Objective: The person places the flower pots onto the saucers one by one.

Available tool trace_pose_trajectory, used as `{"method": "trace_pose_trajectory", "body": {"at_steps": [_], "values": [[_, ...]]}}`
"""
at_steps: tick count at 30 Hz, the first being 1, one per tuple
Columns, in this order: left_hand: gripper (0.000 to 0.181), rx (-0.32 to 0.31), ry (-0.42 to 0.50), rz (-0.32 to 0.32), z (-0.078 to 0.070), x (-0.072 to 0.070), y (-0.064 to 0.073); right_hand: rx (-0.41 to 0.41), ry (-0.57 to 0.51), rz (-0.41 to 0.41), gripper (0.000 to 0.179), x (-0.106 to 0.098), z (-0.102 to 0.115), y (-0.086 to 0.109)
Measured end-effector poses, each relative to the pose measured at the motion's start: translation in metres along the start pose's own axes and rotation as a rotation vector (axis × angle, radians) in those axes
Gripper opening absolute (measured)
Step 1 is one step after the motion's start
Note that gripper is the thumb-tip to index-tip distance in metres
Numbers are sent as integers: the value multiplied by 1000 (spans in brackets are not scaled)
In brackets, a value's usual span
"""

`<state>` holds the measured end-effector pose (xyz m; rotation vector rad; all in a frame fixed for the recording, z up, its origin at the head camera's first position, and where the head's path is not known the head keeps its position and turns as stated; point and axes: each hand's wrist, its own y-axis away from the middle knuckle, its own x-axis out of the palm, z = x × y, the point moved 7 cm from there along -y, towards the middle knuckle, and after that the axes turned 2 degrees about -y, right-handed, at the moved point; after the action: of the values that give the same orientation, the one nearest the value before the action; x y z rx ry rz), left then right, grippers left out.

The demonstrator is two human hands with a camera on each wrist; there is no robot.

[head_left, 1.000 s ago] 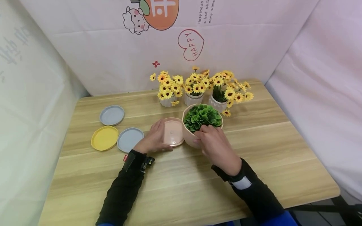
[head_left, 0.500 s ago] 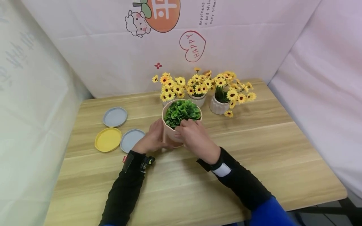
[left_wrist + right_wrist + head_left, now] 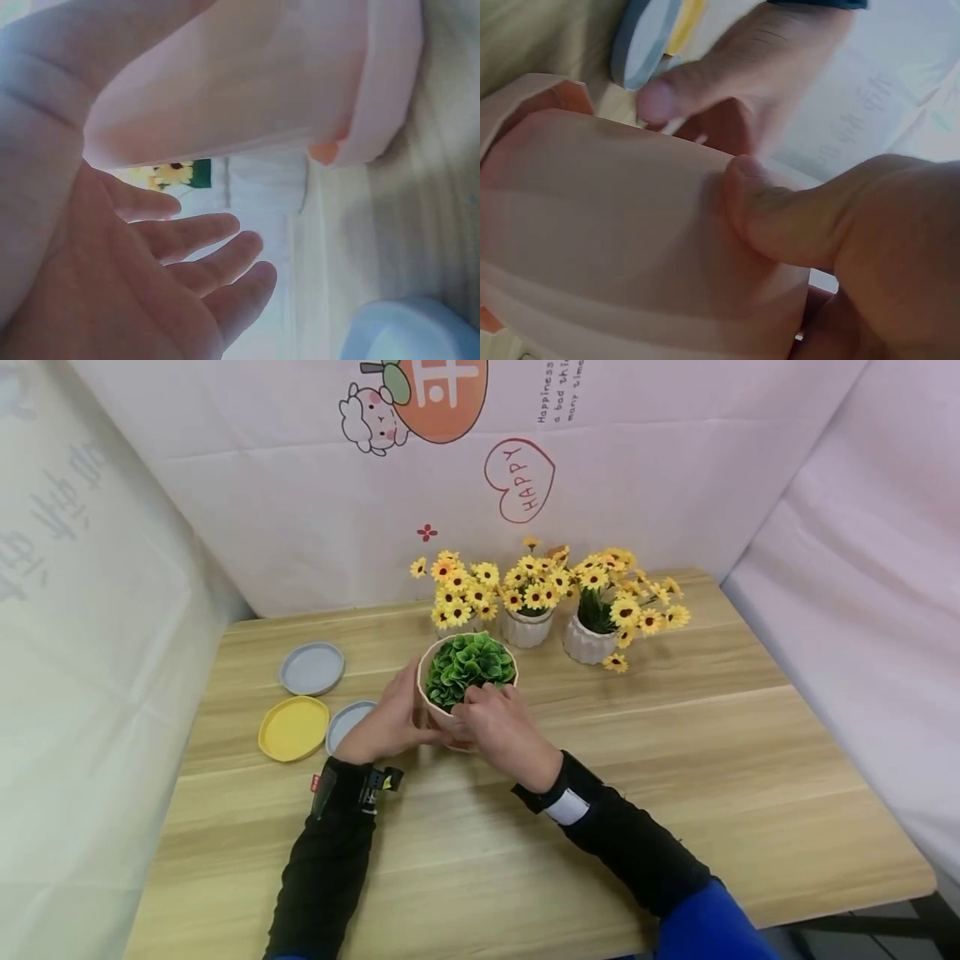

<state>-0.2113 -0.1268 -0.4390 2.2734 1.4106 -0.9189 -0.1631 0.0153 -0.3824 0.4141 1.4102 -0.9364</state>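
A pale pink plant pot (image 3: 630,225) with leafy green foliage (image 3: 468,668) stands near the table's middle, over a pink saucer (image 3: 394,82). In both wrist views the pot's base lies within the saucer's raised rim, though full seating cannot be told. My right hand (image 3: 498,731) pinches the pot's near rim, its thumb pressed on the outer wall and its fingers over the edge. Beside the pot's left side is my left hand (image 3: 386,718). Its fingers are loosely extended in the left wrist view, while the thumb reaches along the front; whether it touches cannot be told.
Three white pots of yellow flowers (image 3: 528,627) line the back of the table (image 3: 712,735). On the left lie a yellow saucer (image 3: 294,729), a grey-blue saucer (image 3: 312,668) and another grey-blue saucer (image 3: 343,727), partly behind the left hand. A printed cloth (image 3: 637,485) hangs behind.
My right hand has carried the potted plant leftward from beside the pink saucer to over it, then lowered it. My left hand has shifted slightly, staying at the left side.
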Motion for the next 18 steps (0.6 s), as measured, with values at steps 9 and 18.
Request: {"method": "trace_pose_trajectory", "body": {"at_steps": [9, 18], "values": [[137, -74, -33, 25, -12, -3, 7, -46, -72, -43, 27, -5, -3, 3], [137, -40, -58, -8, -32, 0, 6, 140, -195, -115, 132, -23, -39, 22]]}}
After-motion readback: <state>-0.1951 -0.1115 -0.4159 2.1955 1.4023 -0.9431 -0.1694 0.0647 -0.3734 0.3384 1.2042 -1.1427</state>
